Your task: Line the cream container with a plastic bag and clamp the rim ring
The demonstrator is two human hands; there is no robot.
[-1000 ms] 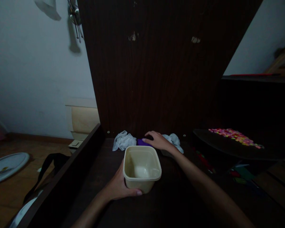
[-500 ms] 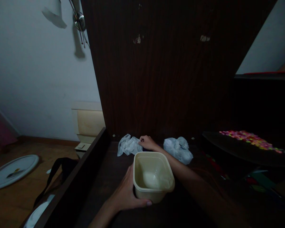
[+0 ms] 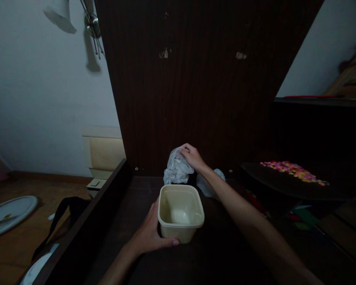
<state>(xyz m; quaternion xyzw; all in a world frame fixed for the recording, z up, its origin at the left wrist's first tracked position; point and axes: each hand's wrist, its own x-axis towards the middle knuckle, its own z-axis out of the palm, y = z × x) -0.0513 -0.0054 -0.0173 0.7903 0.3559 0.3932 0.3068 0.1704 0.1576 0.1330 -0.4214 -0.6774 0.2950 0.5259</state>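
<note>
A cream plastic container [image 3: 180, 233], its open top facing up toward me, is in my left hand [image 3: 150, 233]. The thumb lies along its near side and the other fingers are hidden behind its left wall. Beyond it, my right hand [image 3: 192, 156] pinches the top of a crumpled white plastic bag [image 3: 178, 170], which hangs from the fingers just above the dark surface. A second white plastic bag [image 3: 206, 186] lies to the right, partly covered by my right forearm.
A dark wooden panel [image 3: 178, 99] rises behind the dark shelf surface [image 3: 121, 233]. Its raised left edge [image 3: 86, 225] borders the floor side. On the right, colourful small pieces [image 3: 293, 172] lie on a dark ledge. A white oval board [image 3: 14, 209] lies on the floor at left.
My right hand has lifted the left plastic bag up and to the right. The container in my left hand has shifted slightly left in view, as has the whole scene.
</note>
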